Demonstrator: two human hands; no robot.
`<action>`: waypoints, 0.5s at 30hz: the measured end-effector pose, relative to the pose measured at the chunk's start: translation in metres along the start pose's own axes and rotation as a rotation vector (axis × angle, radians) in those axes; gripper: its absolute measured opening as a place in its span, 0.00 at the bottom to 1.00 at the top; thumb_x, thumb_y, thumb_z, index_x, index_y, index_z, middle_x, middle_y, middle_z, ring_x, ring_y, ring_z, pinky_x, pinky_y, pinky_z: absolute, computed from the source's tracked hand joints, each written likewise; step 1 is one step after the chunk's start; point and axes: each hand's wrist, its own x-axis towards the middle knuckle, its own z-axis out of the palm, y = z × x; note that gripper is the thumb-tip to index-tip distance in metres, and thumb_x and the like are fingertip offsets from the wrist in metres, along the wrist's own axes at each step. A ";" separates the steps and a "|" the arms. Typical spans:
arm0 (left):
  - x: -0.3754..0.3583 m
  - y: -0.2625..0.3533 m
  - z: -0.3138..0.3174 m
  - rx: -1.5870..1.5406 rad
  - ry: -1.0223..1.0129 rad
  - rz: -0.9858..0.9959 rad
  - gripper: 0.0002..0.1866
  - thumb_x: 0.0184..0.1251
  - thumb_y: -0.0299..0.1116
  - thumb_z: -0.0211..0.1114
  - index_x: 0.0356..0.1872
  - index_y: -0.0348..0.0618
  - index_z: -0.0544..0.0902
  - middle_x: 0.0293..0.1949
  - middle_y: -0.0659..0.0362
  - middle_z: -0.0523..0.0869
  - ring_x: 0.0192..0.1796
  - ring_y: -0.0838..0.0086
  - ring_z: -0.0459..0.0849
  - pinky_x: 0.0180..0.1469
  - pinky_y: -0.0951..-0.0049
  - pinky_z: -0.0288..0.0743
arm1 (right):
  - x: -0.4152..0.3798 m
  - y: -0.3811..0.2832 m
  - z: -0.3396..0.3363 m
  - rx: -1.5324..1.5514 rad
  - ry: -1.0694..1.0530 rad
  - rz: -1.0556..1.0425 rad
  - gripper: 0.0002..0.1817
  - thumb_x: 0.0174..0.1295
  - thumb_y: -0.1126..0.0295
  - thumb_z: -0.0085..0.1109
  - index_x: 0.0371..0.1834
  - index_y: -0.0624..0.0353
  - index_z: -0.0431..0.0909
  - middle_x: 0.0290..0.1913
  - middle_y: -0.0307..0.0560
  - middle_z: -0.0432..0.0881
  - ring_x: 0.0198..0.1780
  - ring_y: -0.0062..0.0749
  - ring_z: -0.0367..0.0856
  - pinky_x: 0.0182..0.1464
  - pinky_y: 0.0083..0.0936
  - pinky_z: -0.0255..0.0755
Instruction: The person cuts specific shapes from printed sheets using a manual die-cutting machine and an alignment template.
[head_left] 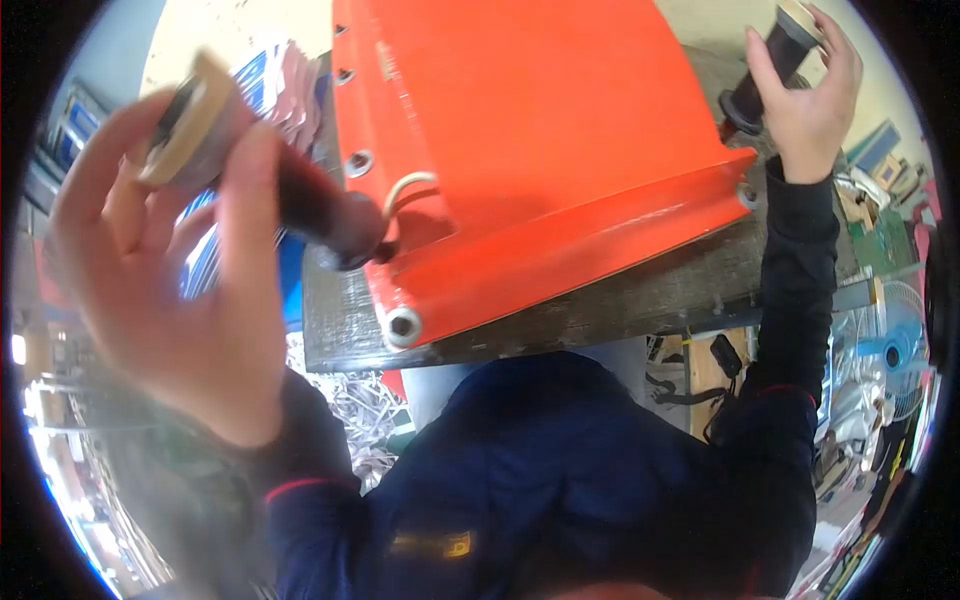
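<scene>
My left hand (190,310) is closed around a dark cylindrical handle (320,205) with a beige cap, slightly blurred and tilted. Its lower end overlaps the left edge of an orange-red panel (540,110), beside a short pale curved cord (408,182). At the far right, my right hand (820,115) grips a similar dark handle (765,80) with a beige top. A flanged lower end stands at the panel's right edge. Round metal fittings line the panel's left side, and another fitting (403,326) sits at its near left corner.
Under the panel is a dark worn tabletop (560,320). Stacked printed sheets (285,95) stand at its left. Shredded paper strips (360,410) lie below the edge. A blue fan (893,352) is at the right, near a black cable (700,395) and scattered goods.
</scene>
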 end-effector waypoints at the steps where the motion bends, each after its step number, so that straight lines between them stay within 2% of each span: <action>1: 0.001 -0.003 0.000 0.018 0.033 -0.013 0.23 0.66 0.18 0.70 0.60 0.31 0.74 0.52 0.40 0.87 0.52 0.63 0.90 0.51 0.72 0.86 | -0.001 -0.003 0.000 -0.022 -0.005 0.005 0.33 0.56 0.62 0.79 0.63 0.59 0.75 0.57 0.50 0.82 0.53 0.34 0.84 0.55 0.31 0.77; 3: -0.003 0.003 0.003 0.010 0.039 -0.057 0.21 0.68 0.18 0.68 0.60 0.29 0.74 0.52 0.39 0.86 0.53 0.61 0.89 0.51 0.71 0.87 | -0.003 -0.008 0.001 0.113 -0.001 0.026 0.31 0.56 0.74 0.69 0.64 0.60 0.68 0.54 0.51 0.74 0.50 0.37 0.77 0.54 0.32 0.71; 4: -0.005 0.000 0.005 0.038 0.078 -0.033 0.21 0.69 0.18 0.68 0.60 0.28 0.73 0.52 0.38 0.86 0.52 0.60 0.89 0.51 0.71 0.87 | -0.003 -0.015 -0.001 0.164 -0.015 0.062 0.32 0.53 0.76 0.69 0.62 0.59 0.68 0.53 0.52 0.74 0.49 0.41 0.77 0.53 0.33 0.72; 5: -0.008 -0.004 0.007 0.070 0.119 -0.012 0.21 0.69 0.19 0.67 0.60 0.27 0.73 0.52 0.37 0.85 0.52 0.59 0.89 0.51 0.71 0.87 | -0.016 0.015 0.012 0.154 -0.015 0.062 0.32 0.53 0.76 0.69 0.62 0.59 0.68 0.53 0.52 0.74 0.49 0.41 0.77 0.53 0.33 0.72; 7: -0.011 -0.009 0.007 0.026 0.117 0.022 0.20 0.70 0.20 0.67 0.60 0.28 0.73 0.52 0.36 0.85 0.52 0.58 0.89 0.51 0.71 0.87 | -0.049 0.096 0.053 1.232 0.016 0.375 0.32 0.54 0.77 0.69 0.63 0.59 0.67 0.52 0.51 0.74 0.49 0.40 0.77 0.53 0.33 0.72; 8: -0.013 -0.009 0.008 0.013 0.120 -0.004 0.20 0.71 0.21 0.66 0.61 0.29 0.72 0.52 0.37 0.85 0.52 0.58 0.89 0.51 0.72 0.87 | -0.046 0.075 0.047 1.087 0.015 0.349 0.32 0.55 0.78 0.68 0.64 0.59 0.66 0.50 0.51 0.75 0.49 0.38 0.77 0.54 0.33 0.72; 9: -0.015 -0.010 0.008 0.002 0.124 -0.030 0.20 0.71 0.22 0.66 0.61 0.29 0.72 0.52 0.37 0.85 0.52 0.58 0.89 0.51 0.72 0.87 | -0.038 0.039 0.033 1.091 0.013 0.345 0.32 0.55 0.78 0.68 0.64 0.59 0.66 0.50 0.51 0.75 0.49 0.38 0.77 0.54 0.33 0.72; 11: -0.020 -0.012 0.009 -0.015 0.109 -0.029 0.20 0.72 0.22 0.66 0.61 0.30 0.72 0.52 0.37 0.85 0.52 0.57 0.90 0.51 0.72 0.87 | -0.023 -0.023 0.007 0.388 -0.036 0.292 0.32 0.56 0.78 0.67 0.65 0.58 0.65 0.50 0.50 0.74 0.50 0.37 0.77 0.54 0.33 0.72; 13: -0.021 -0.013 0.008 -0.033 0.088 -0.028 0.20 0.72 0.22 0.65 0.61 0.30 0.71 0.52 0.36 0.84 0.52 0.57 0.90 0.52 0.72 0.87 | -0.027 -0.016 0.007 0.345 -0.044 0.245 0.33 0.57 0.77 0.67 0.66 0.58 0.64 0.51 0.50 0.74 0.50 0.38 0.77 0.54 0.33 0.72; 15: -0.021 -0.015 0.007 -0.067 0.059 -0.026 0.20 0.72 0.21 0.65 0.61 0.31 0.71 0.52 0.36 0.84 0.53 0.56 0.89 0.53 0.71 0.86 | -0.030 -0.010 0.006 0.401 -0.082 0.312 0.33 0.56 0.66 0.78 0.63 0.60 0.72 0.50 0.52 0.84 0.49 0.32 0.86 0.54 0.29 0.78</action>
